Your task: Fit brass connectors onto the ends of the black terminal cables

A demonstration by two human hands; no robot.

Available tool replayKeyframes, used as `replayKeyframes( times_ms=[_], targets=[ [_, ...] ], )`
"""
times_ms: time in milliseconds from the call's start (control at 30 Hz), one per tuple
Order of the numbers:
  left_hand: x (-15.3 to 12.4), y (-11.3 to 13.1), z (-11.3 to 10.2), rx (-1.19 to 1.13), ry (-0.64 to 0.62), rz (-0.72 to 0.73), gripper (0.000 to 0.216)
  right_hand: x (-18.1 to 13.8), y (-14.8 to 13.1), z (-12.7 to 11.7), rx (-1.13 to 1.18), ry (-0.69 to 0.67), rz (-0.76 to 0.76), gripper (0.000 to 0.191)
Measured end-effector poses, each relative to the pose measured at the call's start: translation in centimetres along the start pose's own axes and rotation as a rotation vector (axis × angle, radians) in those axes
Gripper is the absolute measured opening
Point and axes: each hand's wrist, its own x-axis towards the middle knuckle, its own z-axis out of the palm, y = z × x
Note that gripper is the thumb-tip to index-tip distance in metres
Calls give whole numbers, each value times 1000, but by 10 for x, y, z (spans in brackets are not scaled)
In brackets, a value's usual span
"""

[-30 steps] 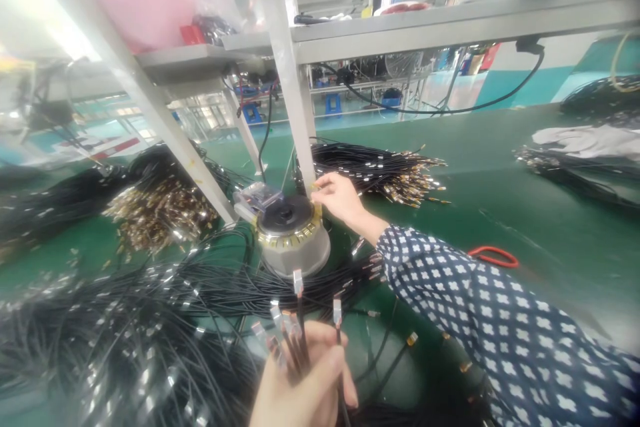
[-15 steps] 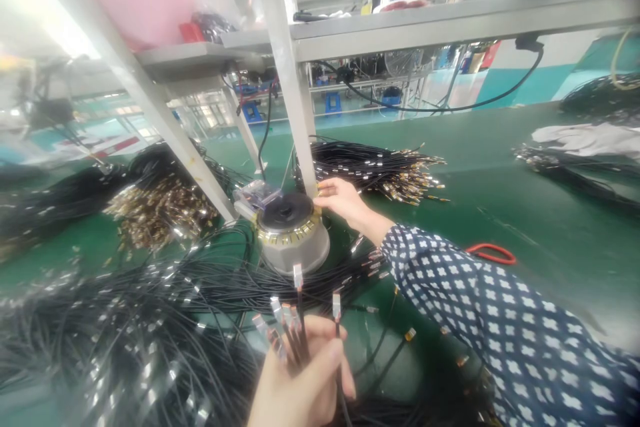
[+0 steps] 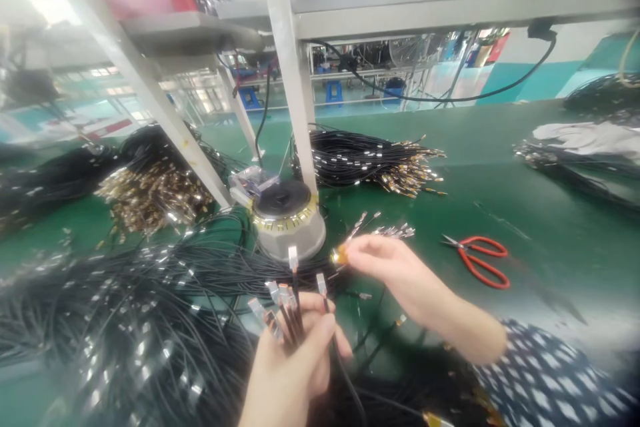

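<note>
My left hand (image 3: pixel 295 367) is closed round a bunch of thin black cables (image 3: pixel 287 307), their silver-tipped ends sticking up above my fingers. My right hand (image 3: pixel 385 263) hovers just right of those ends and pinches a small gold-coloured piece (image 3: pixel 340 255) between thumb and fingertips. Behind both hands stands a round grey device (image 3: pixel 287 220) with a black top and a yellow band. A big tangle of black cables (image 3: pixel 125 320) spreads over the green table at the left.
Red-handled scissors (image 3: pixel 477 257) lie on the green table (image 3: pixel 540 213) to the right. Bundles of cables with gold ends (image 3: pixel 370 163) lie behind, more (image 3: pixel 150 197) at the left. Slanted and upright metal posts (image 3: pixel 290 73) of a shelf frame rise behind the device.
My right hand has drawn back from the top rim of the round device toward me, with a small gold piece in its fingers. The left hand keeps its hold on the cables.
</note>
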Motion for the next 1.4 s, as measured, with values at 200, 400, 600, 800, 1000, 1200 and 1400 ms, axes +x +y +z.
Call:
replayKeyframes(
  times_ms=[200, 400, 600, 800, 1000, 1200, 1400],
  targets=[
    [-2, 0, 8, 74, 41, 50, 45, -33, 14, 6, 212, 21, 63, 18],
    [-5, -2, 11, 142, 73, 69, 52, -35, 15, 12, 215, 13, 32, 17],
    [-7, -3, 12, 172, 76, 82, 52, -35, 18, 15, 186, 22, -9, 16],
    [-10, -2, 13, 171, 94, 93, 51, -34, 20, 17, 167, 41, -14, 14],
    [-11, -2, 14, 174, 94, 98, 50, -35, 18, 18, 161, 39, -18, 15],
    [-12, -3, 13, 185, 80, 88, 49, -35, 18, 19, 141, 44, -24, 17],
    [-13, -4, 12, 180, 100, 101, 51, -39, 16, 26, 74, 94, -79, 19]
  ],
)
